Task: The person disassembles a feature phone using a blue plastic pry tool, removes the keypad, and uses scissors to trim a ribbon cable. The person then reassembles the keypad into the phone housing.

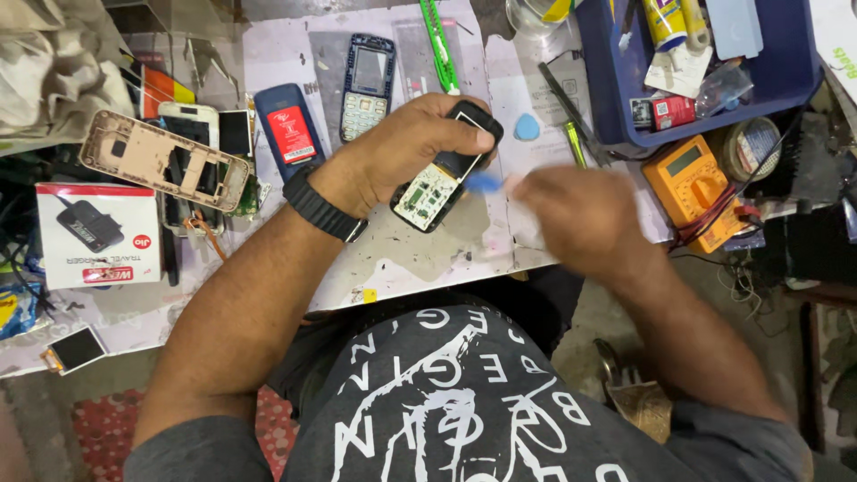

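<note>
My left hand grips a small opened black phone above the workbench, its green circuit board showing. A black watch sits on that wrist. My right hand is blurred with motion just right of the phone and pinches a small blue plastic pick whose tip touches the phone's edge.
A blue-framed keypad phone, a blue phone back with a red battery and a gold phone frame lie at left. A white charger box, orange multimeter, blue tray of supplies, green cutter and another blue pick surround them.
</note>
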